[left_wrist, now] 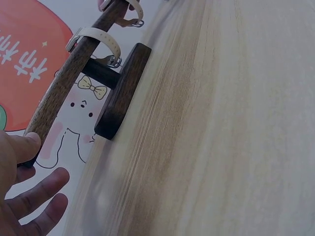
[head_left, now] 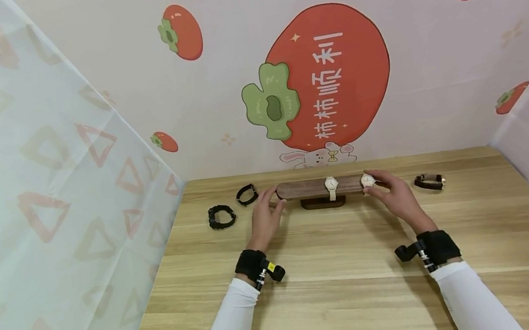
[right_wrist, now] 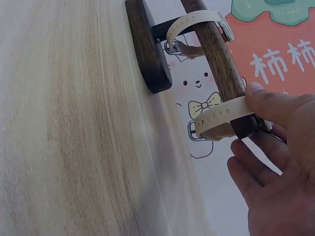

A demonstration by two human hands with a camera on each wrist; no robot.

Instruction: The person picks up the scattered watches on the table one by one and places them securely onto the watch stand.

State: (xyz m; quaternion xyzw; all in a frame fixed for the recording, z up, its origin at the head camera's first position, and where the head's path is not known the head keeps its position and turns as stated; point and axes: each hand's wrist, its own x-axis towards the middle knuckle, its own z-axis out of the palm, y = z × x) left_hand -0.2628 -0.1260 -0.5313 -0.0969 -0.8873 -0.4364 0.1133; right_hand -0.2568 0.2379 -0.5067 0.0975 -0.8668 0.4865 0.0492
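A dark wooden watch stand (head_left: 302, 189), a long round-ended bar on a short post and base, stands near the back of the table. One white-strapped watch (head_left: 331, 183) is looped round its middle. A second white watch (head_left: 368, 180) wraps the bar's right end. My left hand (head_left: 265, 216) pinches the bar's left tip between thumb and index finger, the other fingers spread below it. My right hand (head_left: 397, 196) pinches the second watch at the bar's right end; in the right wrist view its thumb (right_wrist: 266, 103) presses by the pale strap (right_wrist: 221, 115), whose buckle hangs fastened underneath.
Left of the stand lie two black watches (head_left: 221, 217) (head_left: 246, 194) with their straps looped. A dark-strapped watch with a gold-toned case (head_left: 430, 182) lies to the right. A printed backdrop (head_left: 218, 94) rises right behind the wooden table (head_left: 335, 286), and another panel (head_left: 56, 208) borders its left side.
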